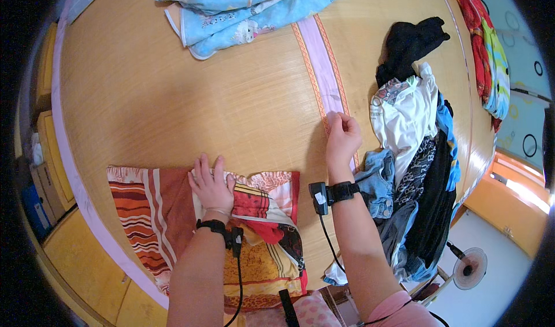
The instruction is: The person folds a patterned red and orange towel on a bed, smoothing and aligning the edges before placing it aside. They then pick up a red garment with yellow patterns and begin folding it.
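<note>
My left hand [212, 188] lies palm down, fingers spread, on the upper edge of a patterned cloth [177, 214] in orange, brown, red and yellow. The cloth is spread on a woven sleeping mat [182, 110]. Its right part is rumpled and folded over, showing a red and white layer [256, 201]. To the right, my right hand [344, 138] is above the mat's lilac strip [318, 45], its fingers curled against the thumb. Nothing shows between those fingers. Both wrists wear black straps with small cabled devices.
A light blue printed cloth [243, 19] lies at the far edge. On the right is a heap with a white T-shirt [403, 114], black garment [407, 45] and denim garment [377, 181]. Beyond are a red bundle [477, 53] and a fan [469, 268]. Yellow cabinets [82, 257] border the left.
</note>
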The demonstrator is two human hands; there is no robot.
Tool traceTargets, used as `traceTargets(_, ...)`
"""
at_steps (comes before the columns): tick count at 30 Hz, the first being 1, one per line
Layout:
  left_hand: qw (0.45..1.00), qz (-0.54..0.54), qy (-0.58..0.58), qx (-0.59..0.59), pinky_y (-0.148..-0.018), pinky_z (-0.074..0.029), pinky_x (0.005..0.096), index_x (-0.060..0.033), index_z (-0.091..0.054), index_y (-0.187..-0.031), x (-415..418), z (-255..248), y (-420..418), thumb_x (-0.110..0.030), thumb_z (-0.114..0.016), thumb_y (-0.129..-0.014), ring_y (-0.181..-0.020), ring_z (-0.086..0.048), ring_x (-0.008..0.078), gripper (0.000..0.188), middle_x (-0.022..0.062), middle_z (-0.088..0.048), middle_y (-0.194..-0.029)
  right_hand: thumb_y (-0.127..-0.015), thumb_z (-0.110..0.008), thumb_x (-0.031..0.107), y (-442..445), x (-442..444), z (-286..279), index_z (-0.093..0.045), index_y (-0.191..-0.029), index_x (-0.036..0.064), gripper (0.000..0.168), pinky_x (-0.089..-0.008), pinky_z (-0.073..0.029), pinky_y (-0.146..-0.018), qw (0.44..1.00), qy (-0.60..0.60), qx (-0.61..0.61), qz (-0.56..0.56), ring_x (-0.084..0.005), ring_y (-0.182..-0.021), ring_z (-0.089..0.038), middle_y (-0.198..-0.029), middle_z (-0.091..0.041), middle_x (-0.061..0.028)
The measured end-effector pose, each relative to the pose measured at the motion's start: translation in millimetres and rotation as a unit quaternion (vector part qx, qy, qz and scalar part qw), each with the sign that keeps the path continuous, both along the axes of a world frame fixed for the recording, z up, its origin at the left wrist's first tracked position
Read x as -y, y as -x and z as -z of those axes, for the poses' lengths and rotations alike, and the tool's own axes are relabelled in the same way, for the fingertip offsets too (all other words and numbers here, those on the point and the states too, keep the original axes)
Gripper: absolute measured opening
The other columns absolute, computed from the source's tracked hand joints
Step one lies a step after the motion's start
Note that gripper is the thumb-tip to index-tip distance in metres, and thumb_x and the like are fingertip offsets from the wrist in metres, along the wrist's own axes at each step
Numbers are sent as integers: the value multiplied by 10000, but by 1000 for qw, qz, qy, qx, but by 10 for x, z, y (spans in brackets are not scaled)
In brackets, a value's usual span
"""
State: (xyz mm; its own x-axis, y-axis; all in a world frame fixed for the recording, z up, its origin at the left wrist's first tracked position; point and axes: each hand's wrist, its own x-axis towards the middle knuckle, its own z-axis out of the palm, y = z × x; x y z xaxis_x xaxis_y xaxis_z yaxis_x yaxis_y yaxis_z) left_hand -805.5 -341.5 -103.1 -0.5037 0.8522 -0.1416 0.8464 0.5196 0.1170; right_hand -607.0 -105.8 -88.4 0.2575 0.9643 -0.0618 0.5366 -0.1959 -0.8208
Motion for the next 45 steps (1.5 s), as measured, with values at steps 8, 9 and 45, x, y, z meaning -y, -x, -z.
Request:
traceTargets(8, 1000, 1, 5, 12, -1118, -145, 574, -186, -437, -1366, -15, -36, 7, -279, -617, -840, -1385, -238, 370, 564, 154, -277, -1504, -839, -647, 184, 6, -192, -45, -691, -872, -33, 224, -387, -504, -704, 993, -9, 118, -28, -312, -737, -642, -788, -661, -190)
traceTargets(9, 1000, 0, 4, 12, -1118, -146, 573, -186, -439, -1364, -15, -39, 8, -280, -618, -839, -1384, -239, 371, 562, 154, -277, -1503, -837, -647, 187, -7, -192, -46, -689, -874, -35, 229, -399, -504, -704, 987, -16, 148, -56, -326, -741, -639, -791, -658, -193)
traceTargets(45, 999, 4, -23, 33, -1096, -164, 586, -198, -495, -1334, 0, -53, 52, -339, -593, -831, -1379, -264, 351, 531, 157, -321, -1486, -850, -644, 138, 207, -163, -245, -678, -857, 3, 140, -377, -510, -654, 982, -33, 97, -161, -318, -699, -645, -809, -660, -181)
